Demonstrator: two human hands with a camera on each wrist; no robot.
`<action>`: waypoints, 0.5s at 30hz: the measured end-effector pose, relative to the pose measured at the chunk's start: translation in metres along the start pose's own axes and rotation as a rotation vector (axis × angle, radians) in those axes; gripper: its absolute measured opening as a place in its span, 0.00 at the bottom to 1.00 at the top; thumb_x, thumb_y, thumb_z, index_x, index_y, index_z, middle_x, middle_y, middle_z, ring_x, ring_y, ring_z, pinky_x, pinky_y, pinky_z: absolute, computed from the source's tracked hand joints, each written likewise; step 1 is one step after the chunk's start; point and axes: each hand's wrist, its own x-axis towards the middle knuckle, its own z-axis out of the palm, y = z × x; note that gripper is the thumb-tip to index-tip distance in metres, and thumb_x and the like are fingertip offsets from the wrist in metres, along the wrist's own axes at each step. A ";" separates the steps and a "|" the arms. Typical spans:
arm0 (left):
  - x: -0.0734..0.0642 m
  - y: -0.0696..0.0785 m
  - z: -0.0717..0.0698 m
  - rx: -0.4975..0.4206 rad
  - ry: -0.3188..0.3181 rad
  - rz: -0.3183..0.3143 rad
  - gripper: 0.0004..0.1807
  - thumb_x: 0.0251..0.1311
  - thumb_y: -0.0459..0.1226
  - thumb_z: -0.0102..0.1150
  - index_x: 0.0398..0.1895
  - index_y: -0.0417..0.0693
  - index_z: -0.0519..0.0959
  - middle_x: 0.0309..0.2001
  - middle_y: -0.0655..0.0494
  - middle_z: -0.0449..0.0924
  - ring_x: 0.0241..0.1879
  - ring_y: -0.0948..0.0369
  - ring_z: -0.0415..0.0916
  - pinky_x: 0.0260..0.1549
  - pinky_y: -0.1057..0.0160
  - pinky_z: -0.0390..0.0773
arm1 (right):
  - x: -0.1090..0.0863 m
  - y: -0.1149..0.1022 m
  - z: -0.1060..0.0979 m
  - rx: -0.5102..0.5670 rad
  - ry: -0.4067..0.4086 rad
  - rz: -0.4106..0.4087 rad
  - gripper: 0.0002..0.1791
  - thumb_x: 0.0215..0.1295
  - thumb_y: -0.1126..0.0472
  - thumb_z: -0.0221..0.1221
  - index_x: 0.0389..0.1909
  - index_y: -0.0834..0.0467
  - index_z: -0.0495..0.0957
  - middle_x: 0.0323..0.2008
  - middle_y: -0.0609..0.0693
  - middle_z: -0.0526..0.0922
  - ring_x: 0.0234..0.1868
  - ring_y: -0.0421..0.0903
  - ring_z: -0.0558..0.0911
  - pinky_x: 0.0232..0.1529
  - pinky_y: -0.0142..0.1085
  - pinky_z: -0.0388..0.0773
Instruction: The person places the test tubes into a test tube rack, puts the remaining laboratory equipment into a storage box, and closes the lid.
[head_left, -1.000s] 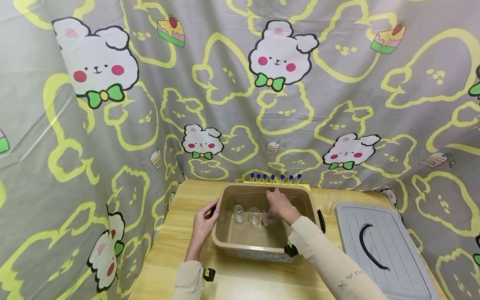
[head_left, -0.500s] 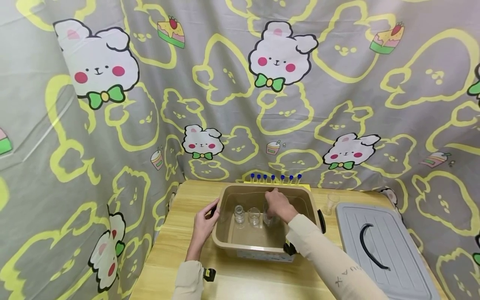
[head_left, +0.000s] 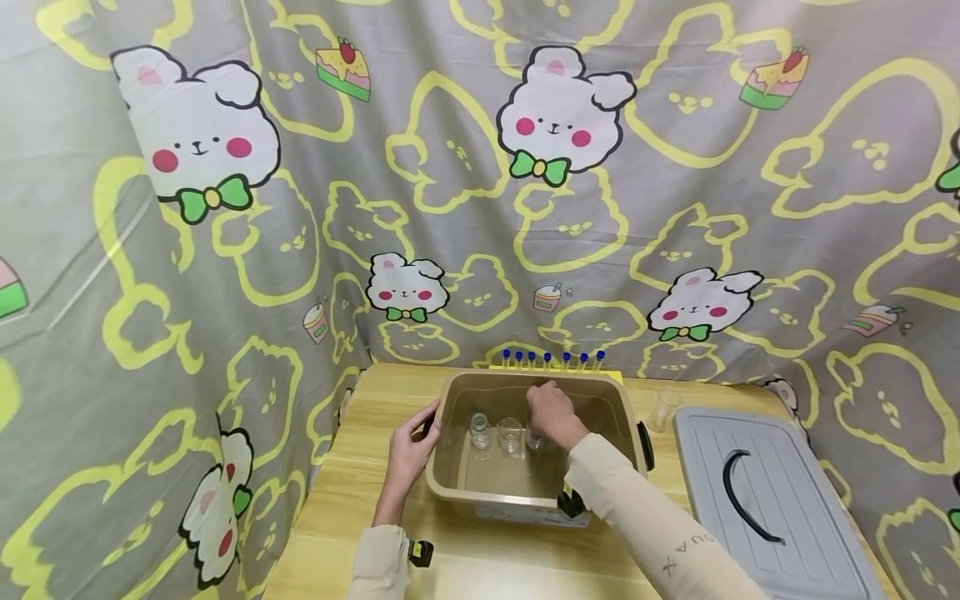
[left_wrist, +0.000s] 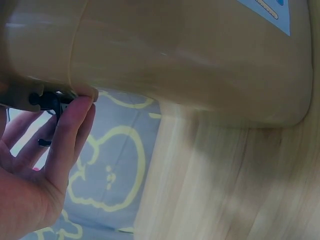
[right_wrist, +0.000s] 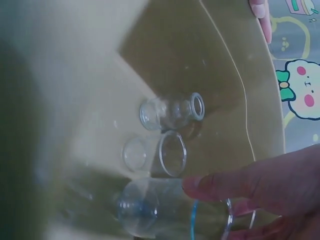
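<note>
A brown plastic storage box holds a small glass bottle and a beaker, standing side by side. My right hand reaches down inside and grips a tall clear glass vessel with a blue ring, right beside the beaker. In the right wrist view, thumb and fingers close round its upper part; the hand hides some of it. At the box's left end, my left hand grips the side by the black latch, fingertips against the wall below the rim.
The grey lid with its black handle lies on the wooden table at the right. A clear glass stands behind it. Blue-capped tubes stand in a row behind the box. A patterned curtain surrounds the table.
My right hand and wrist have shifted slightly left, turning over the glass vessel, which stays beside the beaker. The left hand keeps its place on the box.
</note>
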 end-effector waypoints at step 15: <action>-0.002 0.001 0.002 0.014 0.033 0.028 0.19 0.66 0.23 0.61 0.59 0.31 0.80 0.58 0.33 0.80 0.53 0.39 0.81 0.38 0.74 0.81 | -0.011 0.007 0.018 0.082 0.059 -0.013 0.31 0.43 0.71 0.76 0.50 0.69 0.74 0.44 0.75 0.76 0.35 0.66 0.84 0.31 0.52 0.85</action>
